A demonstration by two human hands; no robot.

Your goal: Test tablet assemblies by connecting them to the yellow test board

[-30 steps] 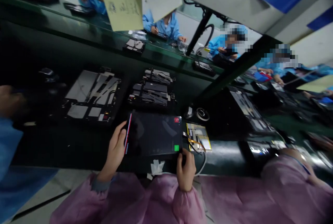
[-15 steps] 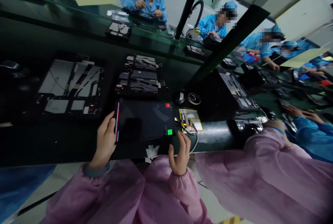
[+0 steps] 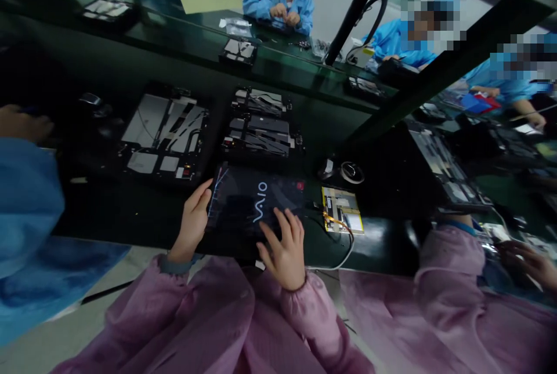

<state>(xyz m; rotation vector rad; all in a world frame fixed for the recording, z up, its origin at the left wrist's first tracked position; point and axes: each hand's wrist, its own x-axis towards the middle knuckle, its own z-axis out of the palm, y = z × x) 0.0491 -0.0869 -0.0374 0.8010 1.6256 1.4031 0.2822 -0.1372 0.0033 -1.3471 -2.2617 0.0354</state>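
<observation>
A dark tablet screen (image 3: 239, 200) with a lit VAIO logo lies in front of me. My left hand (image 3: 194, 220) grips its left edge, thumb on top. Over the lower right part of the glass is my right hand (image 3: 285, 246), fingers spread; whether the fingertips touch the glass I cannot tell. Just right of the screen lies a yellow-edged circuit assembly (image 3: 342, 211) with an orange ribbon and a white cable (image 3: 348, 255) running off it.
Several opened tablet housings (image 3: 167, 136) stand beyond the screen. A roll of tape (image 3: 351, 173) sits behind the circuit assembly. Co-workers are at both sides; a blue sleeve (image 3: 26, 200) is close on the left. A dark post (image 3: 439, 66) slants across the right.
The red and green patches on the screen have given way to the VAIO logo, with a faint red mark left. My right hand has moved over the glass. The view has shifted left.
</observation>
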